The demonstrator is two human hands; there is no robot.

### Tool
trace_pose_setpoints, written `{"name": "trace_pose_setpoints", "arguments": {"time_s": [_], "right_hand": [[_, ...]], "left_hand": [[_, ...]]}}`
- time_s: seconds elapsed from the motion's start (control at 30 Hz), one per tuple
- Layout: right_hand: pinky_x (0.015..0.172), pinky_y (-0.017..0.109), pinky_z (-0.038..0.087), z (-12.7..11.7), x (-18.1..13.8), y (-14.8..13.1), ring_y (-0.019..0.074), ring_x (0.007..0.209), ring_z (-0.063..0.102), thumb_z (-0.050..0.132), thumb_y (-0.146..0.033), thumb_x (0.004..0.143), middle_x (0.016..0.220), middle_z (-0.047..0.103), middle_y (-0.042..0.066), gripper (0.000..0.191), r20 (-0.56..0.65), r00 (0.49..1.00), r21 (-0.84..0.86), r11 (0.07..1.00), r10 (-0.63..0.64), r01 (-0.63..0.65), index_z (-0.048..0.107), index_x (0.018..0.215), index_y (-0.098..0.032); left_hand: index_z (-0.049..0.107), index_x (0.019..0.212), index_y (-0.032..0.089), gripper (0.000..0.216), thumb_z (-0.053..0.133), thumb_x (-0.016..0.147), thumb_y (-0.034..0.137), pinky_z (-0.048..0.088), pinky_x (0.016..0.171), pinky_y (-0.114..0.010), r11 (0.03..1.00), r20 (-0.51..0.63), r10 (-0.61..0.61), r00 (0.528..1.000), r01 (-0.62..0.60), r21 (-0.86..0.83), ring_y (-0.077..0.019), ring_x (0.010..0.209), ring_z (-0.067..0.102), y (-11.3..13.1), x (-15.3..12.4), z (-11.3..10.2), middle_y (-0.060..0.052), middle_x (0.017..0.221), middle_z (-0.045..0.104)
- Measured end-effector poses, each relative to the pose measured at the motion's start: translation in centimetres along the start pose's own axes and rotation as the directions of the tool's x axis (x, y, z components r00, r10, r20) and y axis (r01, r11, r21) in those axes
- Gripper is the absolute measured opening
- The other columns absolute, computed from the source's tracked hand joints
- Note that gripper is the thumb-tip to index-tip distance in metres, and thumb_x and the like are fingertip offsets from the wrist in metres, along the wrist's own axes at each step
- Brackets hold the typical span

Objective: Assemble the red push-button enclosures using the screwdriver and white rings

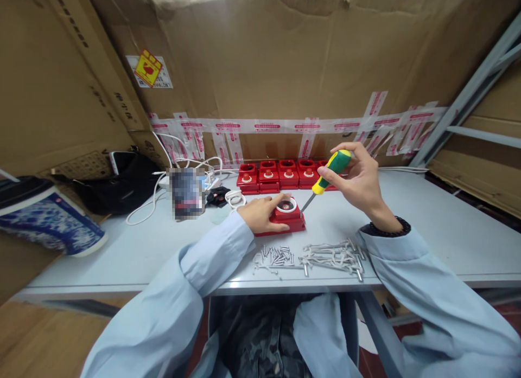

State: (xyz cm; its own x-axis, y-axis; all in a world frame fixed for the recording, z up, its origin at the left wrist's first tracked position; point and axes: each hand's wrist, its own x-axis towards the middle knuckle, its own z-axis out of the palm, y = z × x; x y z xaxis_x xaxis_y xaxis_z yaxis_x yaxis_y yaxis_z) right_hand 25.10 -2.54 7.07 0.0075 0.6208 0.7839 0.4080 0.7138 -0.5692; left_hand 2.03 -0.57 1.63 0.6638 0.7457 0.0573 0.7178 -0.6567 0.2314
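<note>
Glossy red, the box (293,223) under your left hand (264,213) is squarish and stepped, with a white ring (286,199) standing on its upper face around a dark round centre. It rests on the pale tabletop (427,220). Your left thumb and fingers are parted around the ring, clasping the box from its left side. Your right hand (358,177) is closed about the green-and-yellow handle of a screwdriver (337,164), pinched between thumb and fingers; its shaft slants down leftward to the box's right-hand corner, though you cannot tell whether the tip sits in a screw. You have one box in hand and one screwdriver; beyond your grip stands a row of red button boxes (268,186), at least five, the last partly hidden by your right hand. Nearer you lie loose screws (279,255), too many to count, and right of them a bundle of metal rods with pale cords (334,257), also uncountable. One blue-and-white cup (51,218) stands well to your left hand's left.
</note>
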Motion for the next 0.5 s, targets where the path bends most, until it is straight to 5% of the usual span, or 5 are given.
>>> {"name": "trace_pose_setpoints", "arguments": {"time_s": [0.5], "right_hand": [[0.053, 0.025, 0.054, 0.18, -0.53, -0.09, 0.0129, 0.065, 0.057, 0.078, -0.037, 0.063, 0.076, 0.054, -0.002, 0.044, 0.218, 0.970, 0.021, 0.993, 0.110, -0.118, 0.054, 0.097, -0.023]], "left_hand": [[0.025, 0.141, 0.027, 0.083, 0.056, 0.074, 0.064, 0.045, 0.090, -0.036, 1.000, -0.015, 0.011, 1.000, -0.011, -0.023, -0.0294, 0.113, 0.059, 0.00, 0.00, 0.05, -0.009, 0.130, 0.056]]}}
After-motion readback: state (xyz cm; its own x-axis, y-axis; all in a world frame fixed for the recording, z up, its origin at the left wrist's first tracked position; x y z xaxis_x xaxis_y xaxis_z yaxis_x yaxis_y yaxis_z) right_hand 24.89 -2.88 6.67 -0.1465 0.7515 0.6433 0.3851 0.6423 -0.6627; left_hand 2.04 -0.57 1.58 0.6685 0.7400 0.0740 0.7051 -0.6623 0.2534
